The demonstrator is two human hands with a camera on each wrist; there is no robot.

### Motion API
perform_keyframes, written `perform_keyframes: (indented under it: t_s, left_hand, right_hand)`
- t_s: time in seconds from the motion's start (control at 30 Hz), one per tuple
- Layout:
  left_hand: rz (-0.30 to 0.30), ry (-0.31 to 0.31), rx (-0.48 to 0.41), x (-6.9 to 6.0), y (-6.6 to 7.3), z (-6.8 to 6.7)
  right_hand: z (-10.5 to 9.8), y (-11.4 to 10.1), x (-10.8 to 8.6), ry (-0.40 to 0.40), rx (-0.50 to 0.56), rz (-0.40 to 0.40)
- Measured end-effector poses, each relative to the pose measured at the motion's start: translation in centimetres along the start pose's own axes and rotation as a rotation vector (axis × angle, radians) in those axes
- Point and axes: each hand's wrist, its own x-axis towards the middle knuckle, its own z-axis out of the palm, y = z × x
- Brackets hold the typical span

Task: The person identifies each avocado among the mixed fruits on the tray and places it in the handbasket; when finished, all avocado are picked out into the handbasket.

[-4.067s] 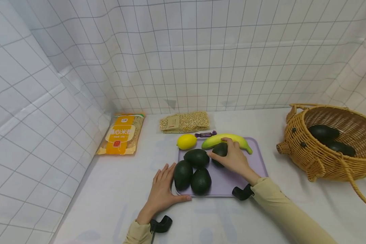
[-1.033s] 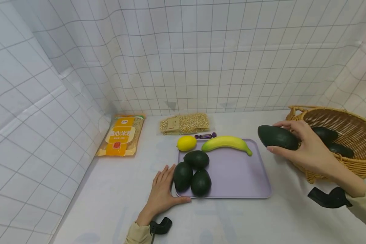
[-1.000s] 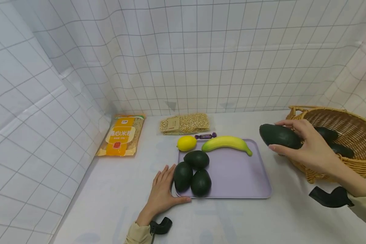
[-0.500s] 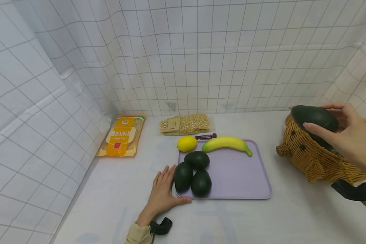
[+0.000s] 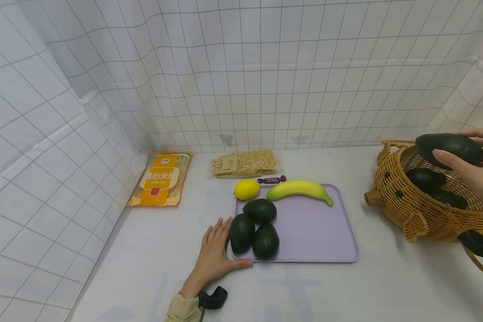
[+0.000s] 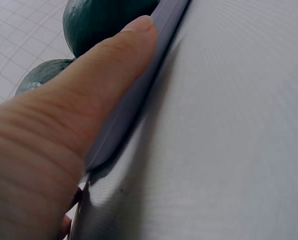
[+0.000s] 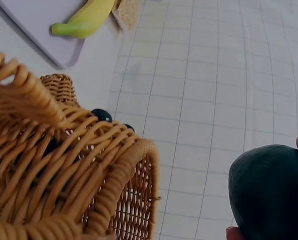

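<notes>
My right hand [image 5: 480,167] grips a dark green avocado [image 5: 448,147] above the opening of the wicker pig basket [image 5: 434,223], thumb on the near side. Two more avocados [image 5: 426,180] lie inside the basket. In the right wrist view the held avocado [image 7: 269,192] is at the lower right, with the basket [image 7: 63,170] at the left. My left hand [image 5: 213,255] rests at the lower left corner of the lilac tray [image 5: 318,232], fingers extended beside several avocados [image 5: 242,233]. The left wrist view shows its thumb against the tray's rim [image 6: 123,115].
A banana [image 5: 298,188] lies on the tray's back part, and a lemon [image 5: 247,189] at its back left corner. Behind are a purple-wrapped candy [image 5: 271,180] and a bag of yellow kernels [image 5: 245,164]. An orange-and-white food packet [image 5: 159,179] lies at the left.
My right hand took an avocado from the tray and carried it rightward, now over the basket. My left hand has stayed in place.
</notes>
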Motion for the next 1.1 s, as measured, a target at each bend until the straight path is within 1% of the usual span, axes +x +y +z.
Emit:
perform_keyframes:
  t_s: [0.07,0.13,0.23,0.3,0.37,0.4,0.47,0.57,0.63,0.7,0.83,0.9,0.97,1.1]
  left_hand:
    - [-0.002,0.0,-0.001,0.0,0.0,0.0]
    - [-0.001,0.0,-0.001,0.0,0.1,0.0]
    - [-0.001,-0.001,0.0,0.0,0.1,0.0]
    - [-0.001,-0.002,-0.001,0.0,0.1,0.0]
    - [-0.003,-0.003,0.0,0.0,0.1,0.0]
    - [-0.004,-0.002,0.0,0.0,0.1,0.0]
    - [-0.004,-0.002,0.0,0.0,0.1,0.0]
    - [-0.006,-0.005,0.003,0.0,0.1,0.0]
    - [-0.006,-0.006,0.001,0.0,0.1,0.0]
    - [-0.007,-0.007,0.002,0.0,0.1,0.0]
    - [-0.008,-0.006,0.003,0.0,0.2,-0.1]
    - [-0.008,-0.005,0.003,0.0,0.3,-0.1]
    - [-0.006,-0.004,0.0,0.0,0.3,-0.1]
    - [-0.005,-0.003,-0.001,0.0,0.3,-0.1]
  right_hand:
    - [0.1,0.9,0.4,0.017,-0.01,0.01]
    - [0.1,1.0,0.6,0.016,-0.018,0.021]
    - [-0.1,0.2,0.3,0.007,-0.093,0.041]
    - [-0.2,-0.3,0.1,-0.02,-0.145,0.051]
    - [-0.2,-0.3,0.0,-0.051,-0.187,0.06]
    - [-0.2,0.0,0.0,-0.066,-0.192,0.064]
    - [-0.1,1.3,0.4,-0.088,-0.192,0.066]
    - [0.2,3.8,1.2,-0.102,-0.166,0.064]
    - [0.3,4.8,1.5,-0.106,-0.18,0.067]
    - [0.3,4.2,1.2,-0.137,-0.156,0.071]
    - [0.2,0.9,0.1,-0.183,-0.095,0.077]
    - [0.1,0.2,-0.3,-0.185,-0.062,0.074]
    - [0.1,0.0,-0.4,-0.19,-0.062,0.072]
    - [0.2,0.6,-0.3,-0.168,-0.128,0.064]
